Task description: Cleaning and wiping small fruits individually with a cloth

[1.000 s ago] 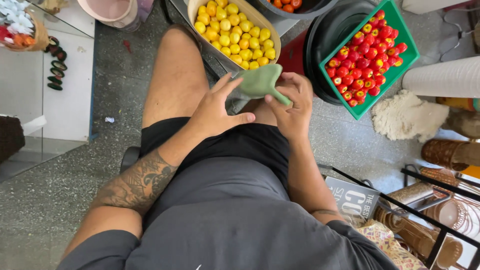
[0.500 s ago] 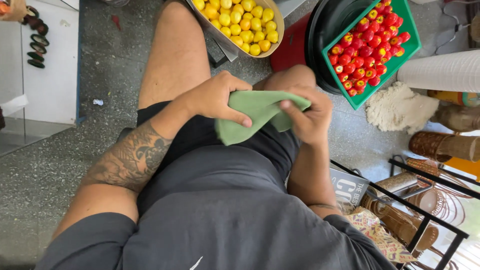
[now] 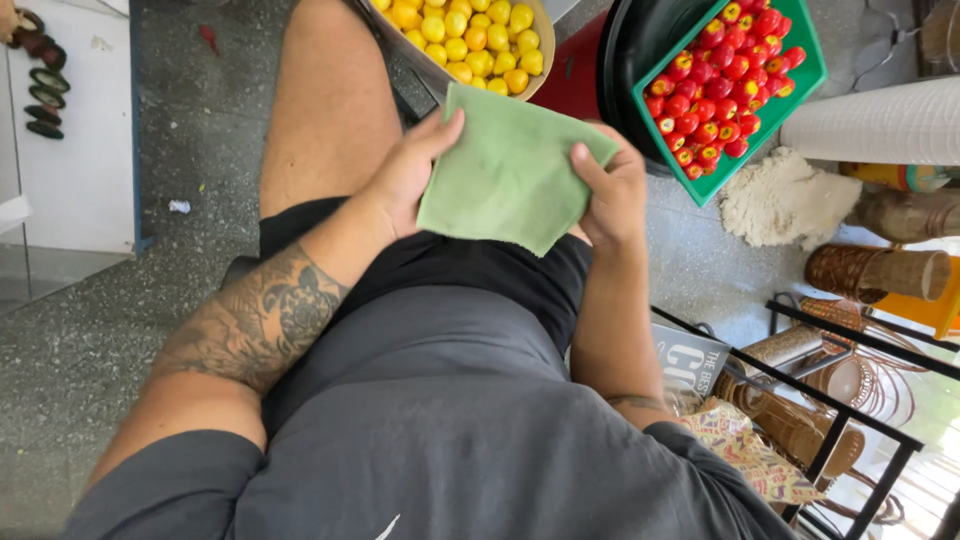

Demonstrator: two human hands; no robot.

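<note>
Since a moment ago you have spread the green cloth (image 3: 505,170) out flat; it was bunched between your hands and now hangs open as a rough square above your lap. Your left hand (image 3: 408,175) is closed on its left edge, thumb lying over the top corner. Your right hand (image 3: 612,192) is closed on the right edge, thumb on the face of the cloth and fingers curled behind it. The cloth's lower edge falls over your black shorts (image 3: 450,265).

Just beyond the cloth's upper edge sits a round bowl (image 3: 425,68) of yellow fruit (image 3: 470,35). To the right of that, a green tray (image 3: 812,75) of red fruit (image 3: 715,85) rests in a black tub (image 3: 625,60). Near the tray's lower corner, a pale crumpled heap (image 3: 785,200) lies on the speckled floor (image 3: 190,150).
</note>
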